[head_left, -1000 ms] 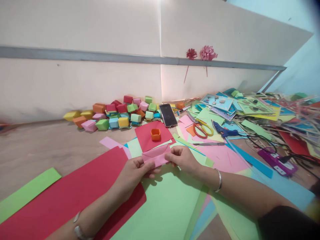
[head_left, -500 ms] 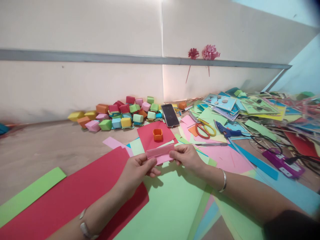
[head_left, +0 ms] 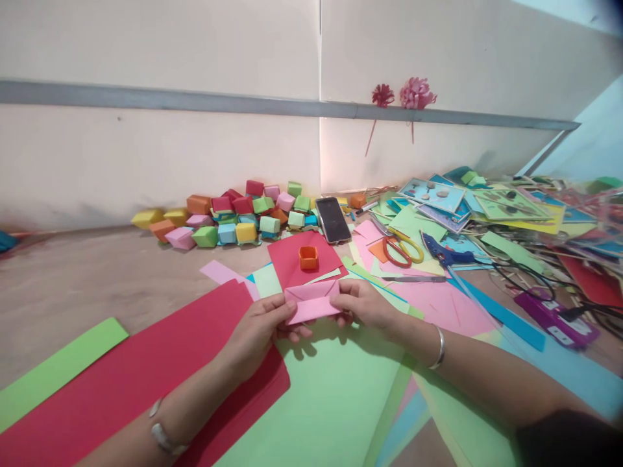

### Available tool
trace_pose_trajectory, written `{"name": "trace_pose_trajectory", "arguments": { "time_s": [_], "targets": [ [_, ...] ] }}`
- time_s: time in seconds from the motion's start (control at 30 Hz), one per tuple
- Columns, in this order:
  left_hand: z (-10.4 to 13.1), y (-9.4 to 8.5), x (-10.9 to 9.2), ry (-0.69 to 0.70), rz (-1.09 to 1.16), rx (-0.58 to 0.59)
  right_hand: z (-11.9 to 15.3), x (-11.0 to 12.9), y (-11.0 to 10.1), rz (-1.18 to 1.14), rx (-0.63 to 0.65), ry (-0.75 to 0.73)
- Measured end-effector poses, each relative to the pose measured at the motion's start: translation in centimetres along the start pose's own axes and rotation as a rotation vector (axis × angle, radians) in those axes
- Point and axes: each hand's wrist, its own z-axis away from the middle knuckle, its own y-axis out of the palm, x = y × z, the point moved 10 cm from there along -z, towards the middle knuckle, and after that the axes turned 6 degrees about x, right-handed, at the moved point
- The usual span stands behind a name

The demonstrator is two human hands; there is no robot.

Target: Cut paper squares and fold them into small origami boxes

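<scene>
Between my two hands is a small folded pink paper (head_left: 313,302), with creases and a raised back flap. My left hand (head_left: 265,321) pinches its left end, thumb on top and fingers underneath. At the right end, my right hand (head_left: 363,303) grips it the same way. Below the hands lies a large light green sheet (head_left: 331,383). Just beyond the pink paper, a small open orange paper box (head_left: 308,258) sits on a red paper square (head_left: 282,253).
Several coloured paper boxes (head_left: 246,233) are piled by the wall, beside a phone (head_left: 333,220). To the right lie scissors (head_left: 403,246), a blue glue gun (head_left: 448,251) and a purple power strip (head_left: 555,318). Red sheets (head_left: 146,370) cover the left front.
The pink paper's back flap has opened upward, so its inner creases show. Both hands keep hold of its ends. The camera view has shifted slightly.
</scene>
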Motion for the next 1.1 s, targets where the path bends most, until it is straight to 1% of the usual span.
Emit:
{"name": "trace_pose_trajectory", "arguments": {
  "time_s": [0.1,0.2,0.33,0.5,0.73,0.93,1.1],
  "targets": [
    [0.1,-0.3,-0.3,0.03,-0.056,-0.007,0.1,-0.6,0.1,0.002,-0.008,0.034],
    [0.1,-0.7,-0.2,0.029,-0.107,-0.035,0.2,-1.1,0.1,-0.016,-0.024,0.051],
    [-0.1,-1.0,-0.2,0.025,-0.135,-0.079,0.1,-0.9,0.0,-0.014,-0.048,0.022],
    [0.1,-0.8,-0.1,0.007,-0.144,-0.079,0.2,-0.7,-0.4,0.004,-0.062,0.004],
    [0.1,-0.5,0.2,-0.008,-0.114,-0.035,0.1,-0.5,-0.5,0.051,-0.06,-0.025],
    [0.3,-0.8,0.1,-0.012,-0.104,-0.072,0.2,-0.4,-0.5,0.015,-0.06,-0.036],
    [0.4,-1.1,0.4,-0.046,0.05,-0.114,0.3,-0.5,-0.4,-0.077,-0.056,-0.028]
  ]
}}
